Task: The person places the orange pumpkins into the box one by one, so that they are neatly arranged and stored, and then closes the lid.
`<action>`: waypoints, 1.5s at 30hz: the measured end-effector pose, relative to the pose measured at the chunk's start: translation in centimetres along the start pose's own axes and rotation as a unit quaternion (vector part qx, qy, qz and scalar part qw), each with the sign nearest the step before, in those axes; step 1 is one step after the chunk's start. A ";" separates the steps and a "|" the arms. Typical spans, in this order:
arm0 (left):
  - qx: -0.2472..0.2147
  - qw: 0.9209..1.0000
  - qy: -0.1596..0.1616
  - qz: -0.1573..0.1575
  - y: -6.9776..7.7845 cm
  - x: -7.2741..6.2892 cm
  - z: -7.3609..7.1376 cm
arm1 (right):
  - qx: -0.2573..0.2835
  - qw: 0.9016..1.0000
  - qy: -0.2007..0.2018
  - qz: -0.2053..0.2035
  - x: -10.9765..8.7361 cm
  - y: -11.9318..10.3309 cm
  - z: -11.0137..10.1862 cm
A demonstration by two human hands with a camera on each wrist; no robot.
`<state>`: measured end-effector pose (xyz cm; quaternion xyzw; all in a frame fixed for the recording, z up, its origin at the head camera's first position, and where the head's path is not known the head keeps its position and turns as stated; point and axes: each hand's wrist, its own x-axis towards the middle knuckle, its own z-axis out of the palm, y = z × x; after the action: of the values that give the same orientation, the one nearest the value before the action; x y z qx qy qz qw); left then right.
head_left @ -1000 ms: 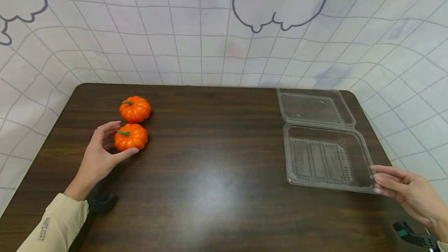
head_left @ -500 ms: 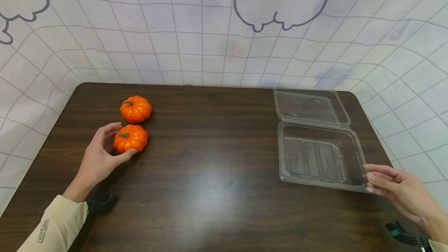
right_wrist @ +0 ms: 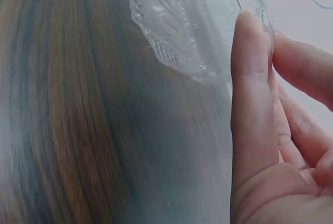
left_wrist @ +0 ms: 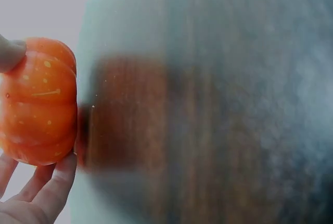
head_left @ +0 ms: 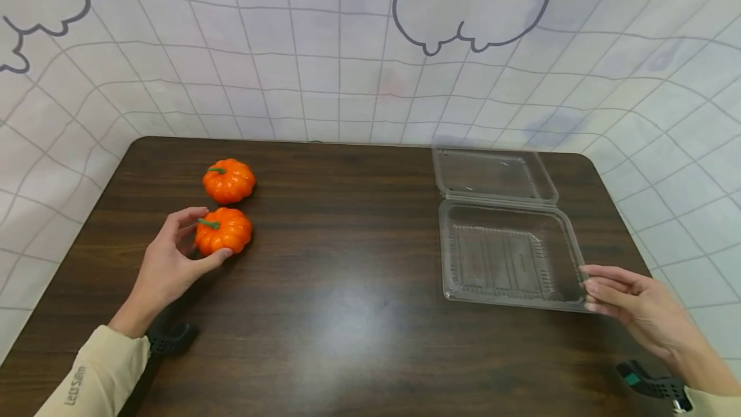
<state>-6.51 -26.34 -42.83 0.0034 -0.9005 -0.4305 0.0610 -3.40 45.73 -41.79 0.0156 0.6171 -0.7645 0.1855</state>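
Nearer orange pumpkin [head_left: 227,233], gripped inside the curve of left hand [head_left: 170,268], clear container [head_left: 496,262] pinched by right hand [head_left: 645,314]

You face a dark wood-grain counter [head_left: 347,230] with rounded far corners, bordered behind and on both sides by a white grid-patterned backdrop [head_left: 312,73] bearing 2 cartoon outlines [head_left: 471,8].

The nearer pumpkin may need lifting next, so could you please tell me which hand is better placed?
Probably the left hand: its fingers hold the nearer pumpkin, while the right hand is across the table, pinching the edge of the clear container.
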 end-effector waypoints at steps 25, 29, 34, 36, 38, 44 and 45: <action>-0.001 1.000 -0.010 0.020 1.9 -0.7 0.0 | -0.027 1.000 0.002 0.000 2.5 1.0 4.4; -0.002 1.000 -0.010 0.020 2.2 -0.7 -0.2 | -0.030 1.000 -0.003 -0.007 2.8 1.1 4.9; -0.001 1.000 -0.009 0.025 2.6 -0.8 -0.3 | -0.033 0.999 -0.003 -0.012 3.2 1.0 5.7; -0.003 1.000 -0.008 0.030 2.8 -0.9 -0.2 | -0.029 0.999 -0.007 -0.011 3.4 1.0 6.0; -0.009 0.999 -0.007 0.036 3.0 -0.9 -0.2 | -0.028 0.999 -0.010 -0.010 3.6 1.1 6.4; -0.022 0.999 -0.006 0.049 3.8 -0.9 -0.3 | -0.018 1.000 -0.013 -0.012 4.4 1.3 7.5; -0.024 0.998 -0.006 0.051 4.0 -0.9 -0.2 | -0.016 1.000 -0.014 -0.012 4.5 1.3 7.7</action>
<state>-5.43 -23.97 -39.68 -0.0467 -0.8893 -0.4483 0.0773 -5.62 37.01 -42.35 -0.0051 0.6266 -0.7570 0.1849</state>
